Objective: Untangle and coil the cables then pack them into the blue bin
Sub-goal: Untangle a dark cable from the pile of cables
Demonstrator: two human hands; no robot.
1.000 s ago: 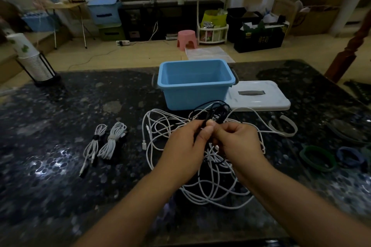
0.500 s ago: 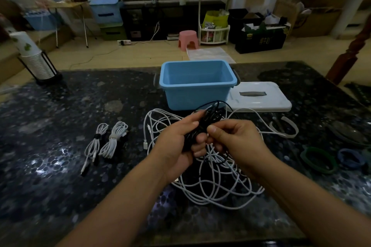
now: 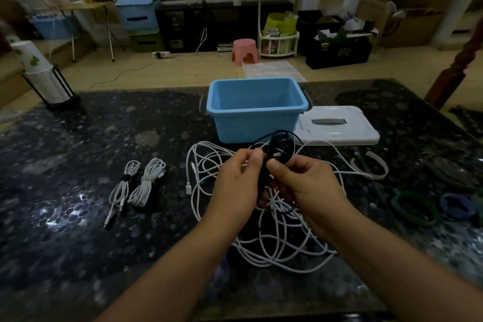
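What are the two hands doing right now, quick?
Left hand: closed, pinching the thin black coiled cable.
Right hand: closed, gripping the same black cable above the tangled white cables.

**Surface: dark speckled stone table (image 3: 78,154)**

Beyond the grip: blue bin (image 3: 257,123), white lid (image 3: 337,128) touching its right. Under the grip: tangled white cables (image 3: 277,240). Left: two tied white coils (image 3: 138,183). Right: white strap (image 3: 371,167), green ring (image 3: 415,208). Far left: cup stack (image 3: 41,73).

no readable text, yellow marks on black crate (image 3: 339,53) too blurred to read
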